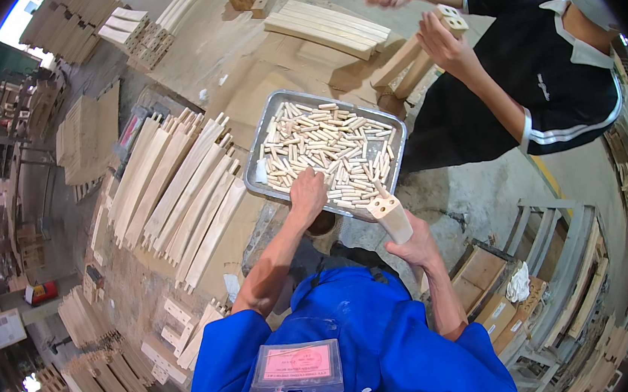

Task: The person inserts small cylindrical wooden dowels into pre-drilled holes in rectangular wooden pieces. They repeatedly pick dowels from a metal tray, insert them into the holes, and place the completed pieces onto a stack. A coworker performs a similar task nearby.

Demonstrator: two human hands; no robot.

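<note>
Centrally, the left hand (307, 191) rests curled on dowels (325, 153) in the tray (275, 109); the right hand (412, 245) grips a wooden block (390, 215), upright, lower right of it.

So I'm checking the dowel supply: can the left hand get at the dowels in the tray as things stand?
Probably yes: the left hand already rests on the wooden dowels in the open metal tray, with nothing covering them.

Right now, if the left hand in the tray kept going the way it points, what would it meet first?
The left hand already rests on the heap of wooden dowels in the metal tray. Pushing on, it would likely plough through more dowels toward the tray's far rim, though depth is hard to judge.
</note>
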